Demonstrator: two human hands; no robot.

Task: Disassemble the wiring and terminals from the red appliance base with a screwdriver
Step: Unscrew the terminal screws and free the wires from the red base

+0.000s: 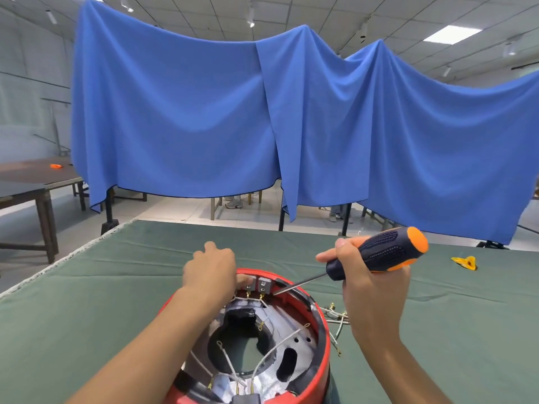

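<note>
At lower centre, the left hand (210, 265) grips the round red plastic appliance base (319, 330) while the right hand (369, 282) clasps the orange-and-black-handled screwdriver (379, 252), tip at the grey terminal block (264, 284); next, seat it in a screw.

Left hand (210, 268) knuckles-up, fingers curled downward; right hand (370, 284) raised, fingers wrapped in a grip.

Your screwdriver (379, 253): dark navy handle, dotted texture, orange end cap and underside stripe, silver shaft. Appliance base (316, 316) before you: red shell, grey-silver inside, white braided wires (230, 361), brass-coloured terminals (261, 326). Counter (116, 287): dull green cloth. Backdrop curtain (204, 112): plain bright blue. Yellow-orange scrap (465, 262) at your right.
</note>
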